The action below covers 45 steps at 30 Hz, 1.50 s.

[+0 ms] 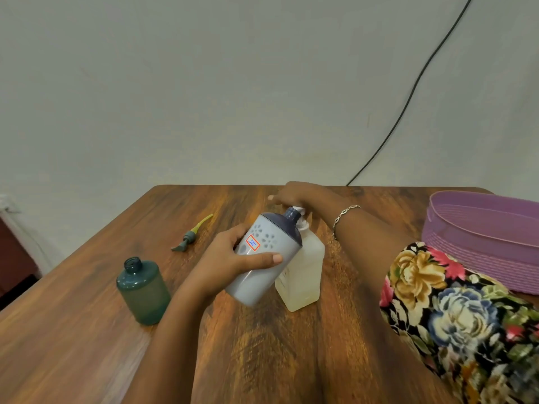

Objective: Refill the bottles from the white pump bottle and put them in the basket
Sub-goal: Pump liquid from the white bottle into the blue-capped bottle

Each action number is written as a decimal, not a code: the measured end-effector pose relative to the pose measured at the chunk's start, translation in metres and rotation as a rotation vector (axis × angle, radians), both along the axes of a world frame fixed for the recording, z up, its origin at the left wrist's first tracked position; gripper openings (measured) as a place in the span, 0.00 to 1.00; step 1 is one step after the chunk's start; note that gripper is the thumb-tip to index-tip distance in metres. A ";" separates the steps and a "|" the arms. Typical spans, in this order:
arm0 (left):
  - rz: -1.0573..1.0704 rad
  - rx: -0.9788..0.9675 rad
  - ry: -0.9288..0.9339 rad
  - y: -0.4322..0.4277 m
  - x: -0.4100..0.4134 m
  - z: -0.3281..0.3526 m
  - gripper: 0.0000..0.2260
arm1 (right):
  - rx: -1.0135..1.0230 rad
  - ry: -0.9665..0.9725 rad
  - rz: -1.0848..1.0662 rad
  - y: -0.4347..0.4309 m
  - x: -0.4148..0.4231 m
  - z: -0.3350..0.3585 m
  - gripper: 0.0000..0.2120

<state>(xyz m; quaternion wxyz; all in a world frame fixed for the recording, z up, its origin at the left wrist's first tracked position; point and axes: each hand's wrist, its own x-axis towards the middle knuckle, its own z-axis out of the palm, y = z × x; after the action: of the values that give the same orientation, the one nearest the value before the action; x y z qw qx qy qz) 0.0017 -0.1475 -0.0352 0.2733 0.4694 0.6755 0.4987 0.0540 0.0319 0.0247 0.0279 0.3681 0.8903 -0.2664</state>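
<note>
Grey-blue bottle (pixel 264 258) at the pump, refill judged under way.
Left hand (pixel 230 258) clasps it, tilted, dark neck at the spout of the white pump bottle (pixel 306 266) mid-table (pixel 73 330); right hand (pixel 294 193) lies over the pump head, fingers stretched, not curled. Teal bottle (pixel 143 290) stands uncapped near the left edge, fill level unclear, a loose pump cap (pixel 189 236) lying beyond it. Purple basket (pixel 481 243), right edge, shows no bottle. Remaining: capping and basketing both.
</note>
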 end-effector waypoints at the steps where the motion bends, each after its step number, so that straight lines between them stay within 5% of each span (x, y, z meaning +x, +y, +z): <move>1: -0.001 -0.004 0.002 0.000 0.000 0.000 0.31 | 0.026 -0.017 -0.009 0.001 -0.003 -0.004 0.21; 24: -0.040 -0.032 -0.005 -0.001 0.004 -0.004 0.31 | 0.120 -0.047 0.052 0.004 -0.005 -0.017 0.18; 33: -0.035 -0.035 -0.026 -0.001 0.004 0.002 0.31 | -0.108 0.082 0.071 -0.006 0.005 0.006 0.21; 45: -0.038 -0.057 -0.033 -0.002 0.004 -0.005 0.33 | 0.100 0.107 -0.031 0.010 -0.012 -0.028 0.14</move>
<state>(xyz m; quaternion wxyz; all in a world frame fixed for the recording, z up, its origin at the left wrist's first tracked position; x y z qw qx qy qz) 0.0061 -0.1494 -0.0401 0.3072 0.4661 0.6757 0.4815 0.0419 0.0423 -0.0038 -0.0421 0.3679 0.8971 -0.2412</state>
